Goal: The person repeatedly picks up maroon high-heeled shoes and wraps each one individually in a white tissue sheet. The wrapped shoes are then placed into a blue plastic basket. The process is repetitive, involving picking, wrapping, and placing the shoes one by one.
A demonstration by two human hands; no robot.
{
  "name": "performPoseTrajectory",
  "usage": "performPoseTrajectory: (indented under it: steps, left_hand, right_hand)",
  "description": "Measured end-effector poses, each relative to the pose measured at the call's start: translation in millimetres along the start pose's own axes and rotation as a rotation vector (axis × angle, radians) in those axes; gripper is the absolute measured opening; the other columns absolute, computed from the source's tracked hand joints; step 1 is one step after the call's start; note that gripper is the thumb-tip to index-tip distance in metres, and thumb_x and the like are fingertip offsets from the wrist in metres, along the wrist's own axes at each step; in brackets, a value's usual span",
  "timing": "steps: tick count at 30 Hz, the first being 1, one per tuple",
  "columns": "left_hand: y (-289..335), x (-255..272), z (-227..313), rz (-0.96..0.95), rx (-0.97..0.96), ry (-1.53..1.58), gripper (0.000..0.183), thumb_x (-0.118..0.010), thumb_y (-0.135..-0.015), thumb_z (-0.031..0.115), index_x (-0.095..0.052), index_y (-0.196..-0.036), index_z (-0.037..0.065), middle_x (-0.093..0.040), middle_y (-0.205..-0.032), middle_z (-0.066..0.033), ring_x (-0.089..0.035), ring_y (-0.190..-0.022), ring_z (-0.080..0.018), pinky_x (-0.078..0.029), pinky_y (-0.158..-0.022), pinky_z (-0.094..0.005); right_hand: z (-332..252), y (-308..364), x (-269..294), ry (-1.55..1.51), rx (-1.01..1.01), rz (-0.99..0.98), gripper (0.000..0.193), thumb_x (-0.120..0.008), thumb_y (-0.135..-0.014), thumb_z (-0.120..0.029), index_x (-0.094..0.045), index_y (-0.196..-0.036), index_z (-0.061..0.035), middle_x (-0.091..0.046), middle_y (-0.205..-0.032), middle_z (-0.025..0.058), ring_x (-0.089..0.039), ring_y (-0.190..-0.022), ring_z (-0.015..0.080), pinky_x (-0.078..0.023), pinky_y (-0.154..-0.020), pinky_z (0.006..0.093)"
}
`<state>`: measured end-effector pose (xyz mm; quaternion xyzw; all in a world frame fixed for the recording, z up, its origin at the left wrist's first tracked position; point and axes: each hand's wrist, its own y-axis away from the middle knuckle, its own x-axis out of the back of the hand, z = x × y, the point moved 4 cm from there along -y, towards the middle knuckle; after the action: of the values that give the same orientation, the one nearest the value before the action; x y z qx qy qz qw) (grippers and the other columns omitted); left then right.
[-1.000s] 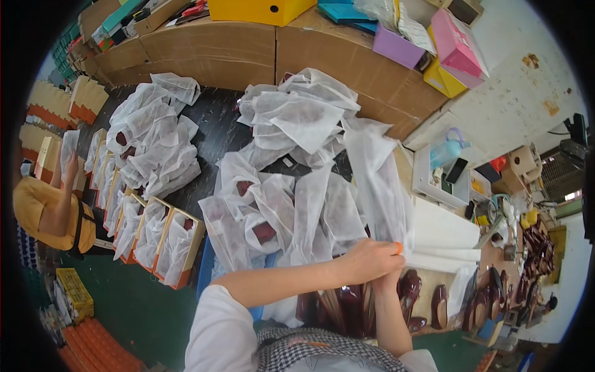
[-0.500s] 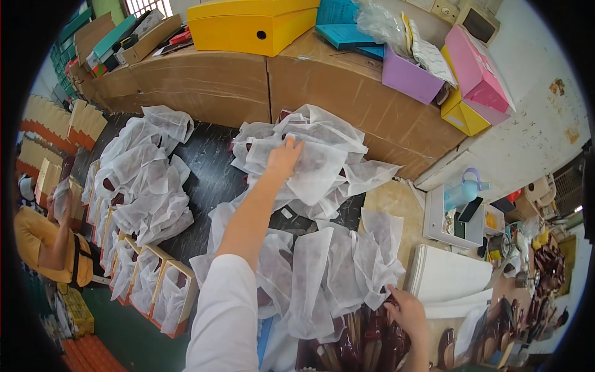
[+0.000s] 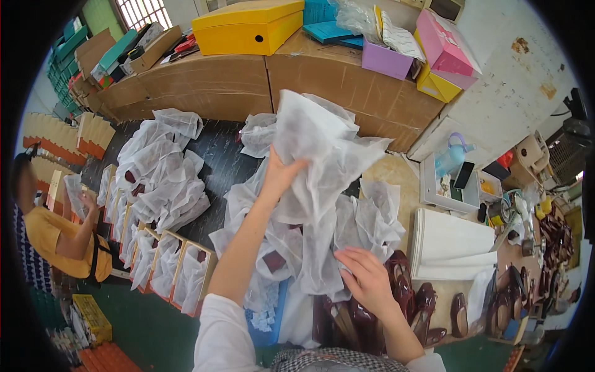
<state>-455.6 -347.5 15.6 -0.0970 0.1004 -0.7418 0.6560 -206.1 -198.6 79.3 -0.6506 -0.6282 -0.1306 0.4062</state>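
My left hand [image 3: 284, 175] is closed on a thin white fabric shoe bag [image 3: 313, 161], raised above the pile. Its fingers go behind the cloth and the thumb points right. Dark shapes show faintly through the fabric. Nearer to me, my right hand [image 3: 369, 279] has its thumb apart from its fingers, the fingertips at the edge of other white bags [image 3: 319, 263]. Below that hand stand glossy dark red shoes [image 3: 356, 319]. A dark red shoe part [image 3: 273, 261] peeks from a bag at centre left.
More bagged shoes [image 3: 164, 177] are heaped at left, above a row of open shoe boxes [image 3: 197, 279]. A co-worker in a yellow shirt [image 3: 65, 239] stands far left. White sheets [image 3: 455, 239] lie right, below a grey tray [image 3: 443, 192]. Cardboard cartons [image 3: 347, 90] line the back.
My left hand has lifted a white bag from the back pile. My right hand has moved left and up from the right-hand bag's edge. The view has shifted slightly.
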Motion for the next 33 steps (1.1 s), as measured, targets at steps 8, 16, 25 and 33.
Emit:
performPoseTrajectory:
  steps: [8, 16, 25, 33]
  left_hand:
    - [88.5, -18.7, -7.8, 0.038, 0.758, 0.767, 0.052, -0.064, -0.083, 0.037, -0.056, -0.114, -0.004, -0.062, -0.106, -0.0125, -0.061, -0.095, -0.0226, -0.049, -0.079, -0.0338]
    - [169.5, -67.3, 90.7, -0.197, 0.275, 0.524, 0.082, -0.074, -0.076, 0.026, -0.026, -0.139, 0.003, -0.029, -0.144, -0.0145, -0.038, -0.126, -0.0249, -0.036, -0.101, -0.0400]
    - [249.9, -69.4, 112.7, -0.065, -0.148, 0.018, 0.057, -0.072, -0.068, 0.004, -0.051, -0.121, 0.001, -0.053, -0.118, -0.0115, -0.053, -0.108, -0.0232, -0.041, -0.093, -0.0359]
    - [177.1, -44.7, 133.2, 0.154, 0.207, 0.207, 0.013, -0.062, -0.087, 0.016, -0.067, -0.088, 0.004, -0.059, -0.063, 0.0021, -0.050, -0.055, -0.0054, -0.040, -0.051, -0.0217]
  right_hand:
    - [-35.3, 32.7, 0.9, 0.080, -0.019, 0.099, 0.042, -0.066, -0.076, -0.005, -0.057, -0.116, -0.0018, -0.058, -0.109, 0.0130, -0.056, -0.101, 0.0296, -0.046, -0.086, 0.0372]
    - [2.5, 63.5, 5.3, -0.526, -0.510, 0.168, 0.047, -0.064, -0.082, -0.008, -0.047, -0.124, 0.0019, -0.055, -0.116, 0.0136, -0.055, -0.106, 0.0244, -0.044, -0.089, 0.0348]
    - [-9.0, 79.4, 11.9, -1.119, -0.573, 0.434, 0.038, -0.056, -0.089, -0.008, -0.044, -0.123, 0.0047, -0.057, -0.113, 0.0141, -0.062, -0.092, 0.0218, -0.054, -0.072, 0.0324]
    - [-9.7, 101.0, 13.8, -1.844, -0.668, 0.098, 0.053, -0.040, -0.096, -0.040, -0.042, -0.126, 0.0045, -0.054, -0.118, 0.0253, -0.063, -0.065, 0.0243, -0.051, -0.050, 0.0306]
